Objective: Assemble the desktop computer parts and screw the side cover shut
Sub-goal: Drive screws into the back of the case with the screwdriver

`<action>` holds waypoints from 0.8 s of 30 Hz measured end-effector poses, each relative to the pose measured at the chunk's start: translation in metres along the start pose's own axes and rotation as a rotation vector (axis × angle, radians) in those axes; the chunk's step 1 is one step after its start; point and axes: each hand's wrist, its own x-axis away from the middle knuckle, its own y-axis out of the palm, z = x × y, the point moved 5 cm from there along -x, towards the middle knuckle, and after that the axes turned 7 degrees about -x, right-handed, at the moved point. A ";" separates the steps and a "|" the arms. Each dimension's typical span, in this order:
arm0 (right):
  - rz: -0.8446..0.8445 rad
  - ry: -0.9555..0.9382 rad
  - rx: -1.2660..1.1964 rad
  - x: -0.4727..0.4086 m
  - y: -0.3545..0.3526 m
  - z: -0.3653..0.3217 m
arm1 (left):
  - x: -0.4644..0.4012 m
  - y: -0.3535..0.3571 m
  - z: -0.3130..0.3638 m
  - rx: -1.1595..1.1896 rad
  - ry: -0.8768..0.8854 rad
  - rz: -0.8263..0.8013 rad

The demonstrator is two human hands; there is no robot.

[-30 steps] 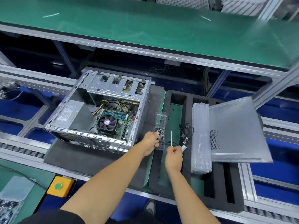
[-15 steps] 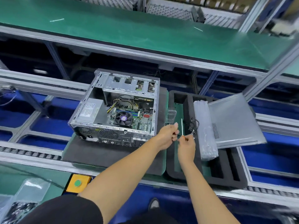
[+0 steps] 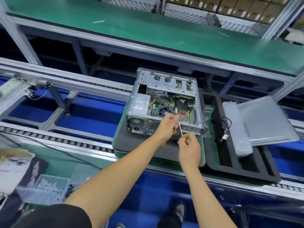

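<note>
An open desktop case (image 3: 141, 106) lies on its side on a dark foam pad (image 3: 131, 143), with the motherboard and fan showing inside. My right hand (image 3: 189, 150) grips the orange handle of a thin screwdriver (image 3: 180, 130), whose shaft points up toward the case. My left hand (image 3: 167, 125) is curled at the shaft's tip, in front of the case's near edge; what its fingers pinch is hidden. The grey side cover (image 3: 264, 119) lies to the right, over a black foam tray (image 3: 243, 168).
A clear screw box (image 3: 206, 127) and black cables (image 3: 225, 129) lie between case and cover. A bubble-wrap bag (image 3: 236, 129) rests on the tray. Bins of screws (image 3: 47, 188) sit at lower left. Conveyor rails run across, with a green shelf (image 3: 164, 33) above.
Both hands have moved left from the screw box to the near edge of the case, carrying the screwdriver. The camera has swung left, so the case now sits at centre right.
</note>
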 end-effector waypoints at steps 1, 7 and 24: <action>-0.024 -0.011 0.034 0.009 0.009 -0.003 | 0.007 -0.015 -0.005 -0.011 0.002 0.010; -0.158 -0.036 0.115 0.056 0.058 -0.016 | 0.046 -0.090 -0.029 0.036 -0.044 0.153; -0.264 -0.112 0.448 0.065 0.095 -0.039 | 0.052 -0.167 -0.021 -0.467 -0.002 -0.170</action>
